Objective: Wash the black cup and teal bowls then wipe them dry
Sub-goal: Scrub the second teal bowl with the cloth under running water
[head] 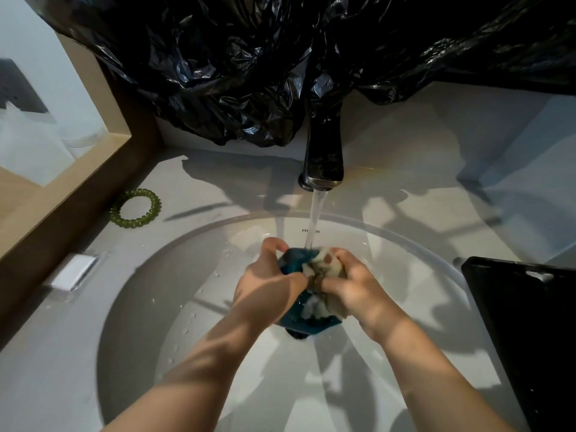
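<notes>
Head view: dark teal bowl (294, 258), wet and tilted, held inside the round white sink (187, 275) under the black tap's (324, 157) stream. Left hand (268, 283) curls its grip round the bowl's edge. Right hand (353, 286) clenches a pale, foamy sponge (324, 265) against the bowl.

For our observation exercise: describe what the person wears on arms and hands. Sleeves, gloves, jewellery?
The left hand and right hand wear no gloves, watch, bracelet or visible ring; behind them, no sleeves reach into the frame.
</notes>
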